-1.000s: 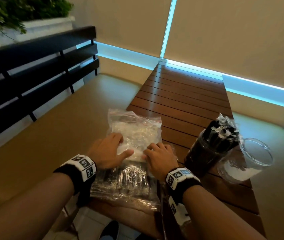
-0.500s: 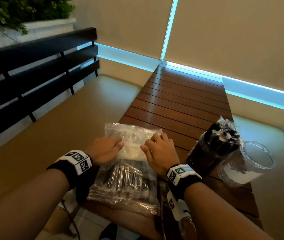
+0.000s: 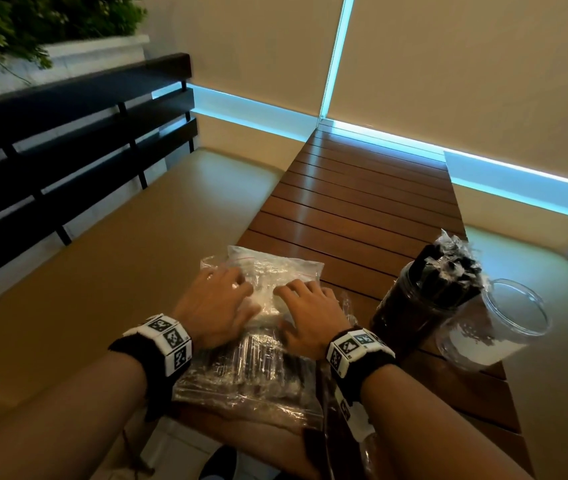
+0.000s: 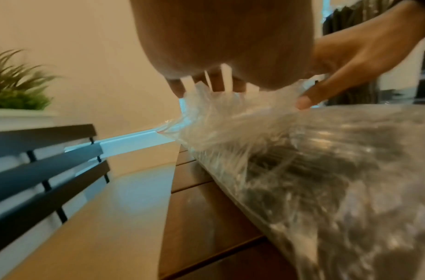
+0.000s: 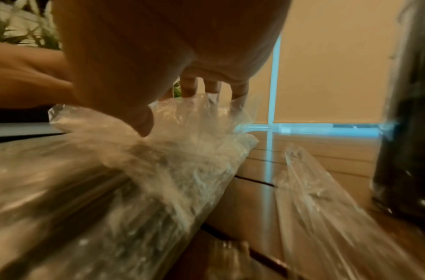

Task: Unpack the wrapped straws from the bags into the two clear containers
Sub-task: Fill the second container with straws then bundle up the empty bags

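On top of the long wooden table (image 3: 355, 199), most of the far boards are bare, all the way to the wall past both hands. Close to the near edge lies a big clear bag (image 3: 251, 372) full of dark wrapped straws (image 3: 258, 362). Its bottom end hangs a little over that edge, and its left side runs along the table's left edge, just past the left wrist. The left hand (image 3: 213, 306) and the right hand (image 3: 310, 317) sit side by side on the bag's crumpled upper part, near its open end. Each hand has its fingers and thumb bent down onto the plastic, bunching it between them. The fingertips (image 4: 216, 83) of the left hand dig into the plastic, and the right thumb (image 5: 141, 121) pushes down into it too. To the right of the right hand lies a second, flat piece of clear plastic (image 5: 326, 199). Further right stands a clear container (image 3: 424, 299) packed with dark straws, their tops sticking out. Touching it, at the table's right edge, is an open clear container (image 3: 493, 327), with no straws that I can see.
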Demonstrator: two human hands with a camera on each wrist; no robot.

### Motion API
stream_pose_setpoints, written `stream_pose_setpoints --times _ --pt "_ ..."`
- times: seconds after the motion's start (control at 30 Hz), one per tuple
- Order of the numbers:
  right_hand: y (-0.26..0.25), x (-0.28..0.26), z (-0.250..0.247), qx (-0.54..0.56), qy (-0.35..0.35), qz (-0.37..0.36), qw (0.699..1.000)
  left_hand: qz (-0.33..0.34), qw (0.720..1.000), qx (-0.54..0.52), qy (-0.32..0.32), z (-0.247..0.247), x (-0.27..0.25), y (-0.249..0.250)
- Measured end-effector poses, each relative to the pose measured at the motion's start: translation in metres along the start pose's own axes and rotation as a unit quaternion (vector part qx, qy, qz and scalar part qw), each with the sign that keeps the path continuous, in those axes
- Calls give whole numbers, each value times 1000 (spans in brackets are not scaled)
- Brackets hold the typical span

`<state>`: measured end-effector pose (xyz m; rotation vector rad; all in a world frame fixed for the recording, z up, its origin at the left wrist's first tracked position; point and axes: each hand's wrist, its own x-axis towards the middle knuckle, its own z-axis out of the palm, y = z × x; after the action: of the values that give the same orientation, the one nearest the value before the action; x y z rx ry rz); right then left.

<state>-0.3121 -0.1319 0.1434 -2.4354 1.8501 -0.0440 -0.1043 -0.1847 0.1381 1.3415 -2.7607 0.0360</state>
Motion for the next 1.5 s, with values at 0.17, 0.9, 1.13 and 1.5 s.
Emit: stream_pose_setpoints --times 0.17,0.9,1.13,1.5 --pt "-1 -11 -5 19 42 39 998 50 999 1 -7 -11 -3 4" --pt "6 -55 2 -94 -24 231 968 -336 861 -326 -198 22 11 9" --pt "-23 -32 -20 -72 119 94 986 -373 813 -409 -182 3 1 3" --pt "-33 -35 -35 -24 75 -42 996 -405 749 -523 42 -58 3 -24"
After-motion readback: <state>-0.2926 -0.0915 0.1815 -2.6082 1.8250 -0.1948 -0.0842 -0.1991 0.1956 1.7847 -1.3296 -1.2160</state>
